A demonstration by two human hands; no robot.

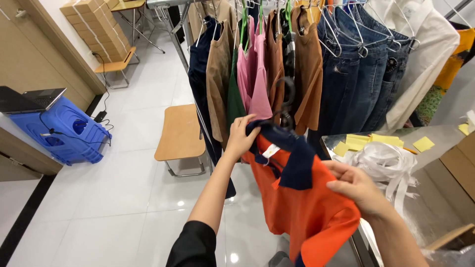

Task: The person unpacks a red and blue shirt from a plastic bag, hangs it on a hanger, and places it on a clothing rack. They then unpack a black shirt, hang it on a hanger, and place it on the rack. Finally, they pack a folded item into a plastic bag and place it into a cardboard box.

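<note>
a shirt (pixel 307 207) is held at lower centre between the left hand (pixel 241 137) and the right hand (pixel 357 188), below a rack of hung clothes (pixel 307 59) at the top. a stool (pixel 181 133) is set left of the rack, and a table (pixel 435 198) is placed at the right, with paper slips (pixel 366 142) on it.

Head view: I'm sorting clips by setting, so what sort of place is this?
Probably a garment workroom or clothing stockroom. A crowded clothes rack holds tops and jeans, stacked cardboard boxes line the wall, and both hands hold an orange shirt on a black hanger.
</note>
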